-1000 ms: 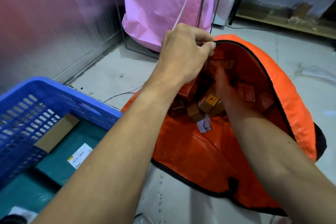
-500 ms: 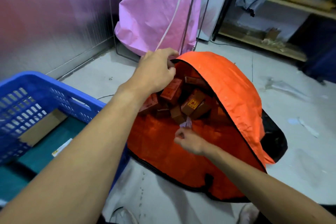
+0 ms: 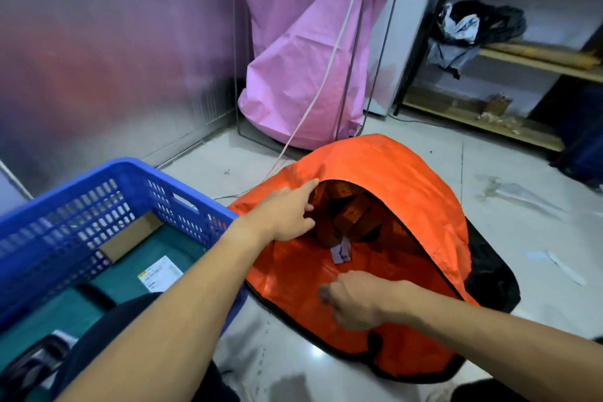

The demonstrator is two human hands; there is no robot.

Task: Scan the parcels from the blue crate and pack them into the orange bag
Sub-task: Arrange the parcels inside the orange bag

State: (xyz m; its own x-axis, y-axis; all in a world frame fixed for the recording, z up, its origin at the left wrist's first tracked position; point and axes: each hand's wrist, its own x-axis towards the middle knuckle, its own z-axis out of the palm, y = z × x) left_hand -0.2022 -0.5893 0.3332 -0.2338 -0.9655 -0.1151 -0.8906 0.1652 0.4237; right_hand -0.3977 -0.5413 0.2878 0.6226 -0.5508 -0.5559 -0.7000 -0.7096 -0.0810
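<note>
The orange bag (image 3: pixel 375 170) lies on the floor with its mouth toward me. Several small brown boxes (image 3: pixel 350 217) and a white tag (image 3: pixel 341 253) show inside. My left hand (image 3: pixel 287 214) is at the upper left rim of the mouth and pinches the edge. My right hand (image 3: pixel 354 300) hovers over the bag's lower flap, fingers curled, with nothing visible in it. The blue crate (image 3: pixel 107 179) stands at the left. It holds teal parcels (image 3: pixel 111 284), one with a white label (image 3: pixel 160 274), and a flat cardboard piece (image 3: pixel 130 235).
A pink sack on a metal frame (image 3: pixel 303 52) stands behind the bag, with a white cord (image 3: pixel 329 59) hanging in front of it. Shelving (image 3: pixel 522 59) with a black bag (image 3: pixel 483 26) is at the right. A metal wall (image 3: pixel 98 59) runs along the left. Paper scraps (image 3: pixel 564 268) lie on the floor.
My right hand has come out of the bag toward me and curled closed. My left hand has lowered with the rim, so the mouth is narrower. The view has pulled back.
</note>
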